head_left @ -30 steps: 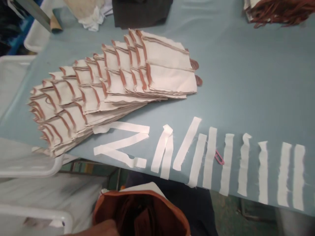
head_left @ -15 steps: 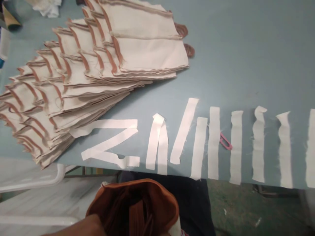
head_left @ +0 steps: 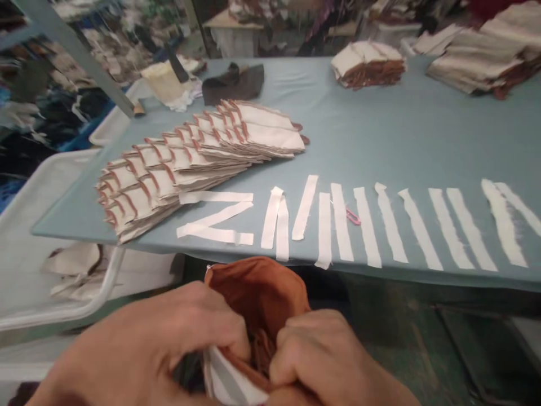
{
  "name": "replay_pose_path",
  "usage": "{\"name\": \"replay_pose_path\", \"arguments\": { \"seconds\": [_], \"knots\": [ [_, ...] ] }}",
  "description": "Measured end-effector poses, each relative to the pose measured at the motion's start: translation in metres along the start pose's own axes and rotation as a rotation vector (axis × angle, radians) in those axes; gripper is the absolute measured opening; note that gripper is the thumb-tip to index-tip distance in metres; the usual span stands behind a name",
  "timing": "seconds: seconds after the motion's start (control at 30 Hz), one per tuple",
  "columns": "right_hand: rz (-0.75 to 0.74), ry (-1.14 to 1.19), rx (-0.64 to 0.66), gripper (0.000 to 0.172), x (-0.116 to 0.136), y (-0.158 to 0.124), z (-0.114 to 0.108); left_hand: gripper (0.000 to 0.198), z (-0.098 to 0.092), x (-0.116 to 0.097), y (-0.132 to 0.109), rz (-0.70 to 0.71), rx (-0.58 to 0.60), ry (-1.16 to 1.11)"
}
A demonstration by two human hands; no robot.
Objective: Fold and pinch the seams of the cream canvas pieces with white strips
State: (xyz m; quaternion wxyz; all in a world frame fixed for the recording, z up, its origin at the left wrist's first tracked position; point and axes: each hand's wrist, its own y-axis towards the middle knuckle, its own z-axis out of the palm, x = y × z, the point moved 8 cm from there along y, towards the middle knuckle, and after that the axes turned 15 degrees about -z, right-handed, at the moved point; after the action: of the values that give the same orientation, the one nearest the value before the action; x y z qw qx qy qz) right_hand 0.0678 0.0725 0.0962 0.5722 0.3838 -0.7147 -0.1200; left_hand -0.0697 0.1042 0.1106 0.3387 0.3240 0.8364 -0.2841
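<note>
Low in the view, both my hands grip a cloth bag with a rust-brown lining (head_left: 262,293), held below the table's near edge. My left hand (head_left: 169,344) is closed on the bag's left rim, fingers curled over the white outer cloth. My right hand (head_left: 329,361) is closed on the right rim, its fingers tucked into the brown opening. On the blue-grey table (head_left: 401,141) a fanned stack of cream pieces with brown trim (head_left: 190,163) lies at the left. A row of white cloth strips (head_left: 367,225) runs along the near edge.
A pink clip (head_left: 353,215) lies among the strips. White plastic bins (head_left: 38,237) stand left of the table, one holding cream cloth. More stacks of cream and brown pieces (head_left: 367,62) sit at the far right, with dark cloth (head_left: 234,82) at the back.
The view has lifted and pulled back, showing the far end of the table. Both my hands have come up into sight and closed on the brown-lined bag.
</note>
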Motion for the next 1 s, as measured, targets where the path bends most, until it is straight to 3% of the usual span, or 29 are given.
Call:
{"name": "replay_pose_path", "arguments": {
  "seconds": [0.17,0.27,0.4,0.6,0.83,1.0],
  "knots": [
    [0.122,0.194,0.026,0.041,0.023,0.017,-0.022,0.017,-0.016,0.004,0.006,-0.074,0.077,-0.191],
    [0.202,0.291,-0.005,0.045,0.028,0.013,-0.026,0.02,-0.019,0.004,0.002,-0.036,0.079,-0.29],
    [0.277,0.22,-0.113,0.048,0.023,-0.003,-0.039,0.022,-0.021,-0.004,-0.009,0.064,0.042,-0.439],
    [0.381,0.127,-0.145,0.049,0.008,-0.028,-0.051,0.024,-0.012,-0.025,-0.019,0.135,0.086,-0.53],
    [0.412,0.001,-0.023,0.054,-0.002,-0.029,-0.03,0.024,0.001,-0.05,-0.022,0.126,0.116,-0.498],
    [0.374,-0.014,0.01,0.053,-0.006,-0.03,-0.009,0.028,0.01,-0.037,-0.032,0.08,0.154,-0.545]
  ]
}}
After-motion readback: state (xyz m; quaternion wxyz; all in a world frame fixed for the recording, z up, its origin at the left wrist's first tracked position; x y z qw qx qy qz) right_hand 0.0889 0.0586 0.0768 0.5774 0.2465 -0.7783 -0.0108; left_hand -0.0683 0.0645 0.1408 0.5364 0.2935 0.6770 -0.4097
